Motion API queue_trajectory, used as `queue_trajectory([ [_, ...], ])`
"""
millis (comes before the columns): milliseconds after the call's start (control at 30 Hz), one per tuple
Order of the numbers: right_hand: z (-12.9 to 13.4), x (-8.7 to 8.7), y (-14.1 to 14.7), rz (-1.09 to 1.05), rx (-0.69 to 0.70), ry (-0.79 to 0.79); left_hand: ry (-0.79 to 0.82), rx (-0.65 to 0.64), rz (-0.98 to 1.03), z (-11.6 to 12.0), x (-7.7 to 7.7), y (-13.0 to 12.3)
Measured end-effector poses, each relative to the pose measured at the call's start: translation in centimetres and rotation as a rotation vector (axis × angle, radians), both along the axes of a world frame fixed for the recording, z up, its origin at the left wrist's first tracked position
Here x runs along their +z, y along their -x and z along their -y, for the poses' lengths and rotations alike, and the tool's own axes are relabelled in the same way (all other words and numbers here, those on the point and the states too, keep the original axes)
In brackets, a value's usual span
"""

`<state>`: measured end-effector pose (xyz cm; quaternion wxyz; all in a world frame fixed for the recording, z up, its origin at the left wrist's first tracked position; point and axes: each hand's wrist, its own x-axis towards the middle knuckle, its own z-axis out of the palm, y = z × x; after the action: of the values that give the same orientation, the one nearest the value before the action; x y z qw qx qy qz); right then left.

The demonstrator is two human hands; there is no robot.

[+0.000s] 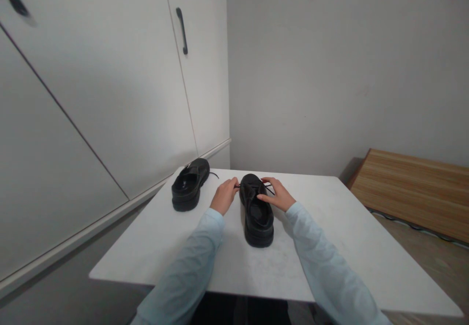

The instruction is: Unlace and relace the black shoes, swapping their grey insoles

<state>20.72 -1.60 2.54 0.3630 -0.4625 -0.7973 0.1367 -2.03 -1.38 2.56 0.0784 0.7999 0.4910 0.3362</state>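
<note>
A black lace-up shoe (258,229) stands on the white table, its heel toward me and its toe pointing away. Left of its lacing, my left hand (224,195) is closed, with a dark shoelace (237,186) pinched between thumb and fingers. On the other side, my right hand (278,195) reaches over the shoe's edge with thumb and forefinger apart. Its thumb tip touches the shoe near the tongue, and its forefinger is by the laces. A loose lace end shows beneath that hand. The matching black shoe (186,195) sits to the left, untouched, one lace trailing from it.
The white table (161,251) extends under both shoes. White cabinets (110,71) with dark handles line the left, and a grey wall (330,71) rises behind. At the right is a low wood-grain panel (414,188) beyond the table edge.
</note>
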Motion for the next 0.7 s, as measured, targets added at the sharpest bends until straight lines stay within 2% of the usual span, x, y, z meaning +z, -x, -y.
queue_trajectory([
  [233, 0.06, 0.11, 0.04, -0.001, -0.003, 0.01, 0.014, 0.063, 0.05, -0.09, 0.01, 0.34],
  [467, 0.06, -0.02, 0.0, -0.005, -0.001, 0.006, -0.172, 0.063, 0.05, -0.55, -0.07, 0.59],
  [600, -0.02, -0.1, -0.06, -0.012, 0.007, 0.007, -0.223, 0.174, 0.06, -0.18, 0.15, 0.64],
  [700, -0.01, -0.04, -0.07, -0.009, 0.009, 0.017, -0.195, 0.24, 0.082, 0.1, 0.36, 0.59],
])
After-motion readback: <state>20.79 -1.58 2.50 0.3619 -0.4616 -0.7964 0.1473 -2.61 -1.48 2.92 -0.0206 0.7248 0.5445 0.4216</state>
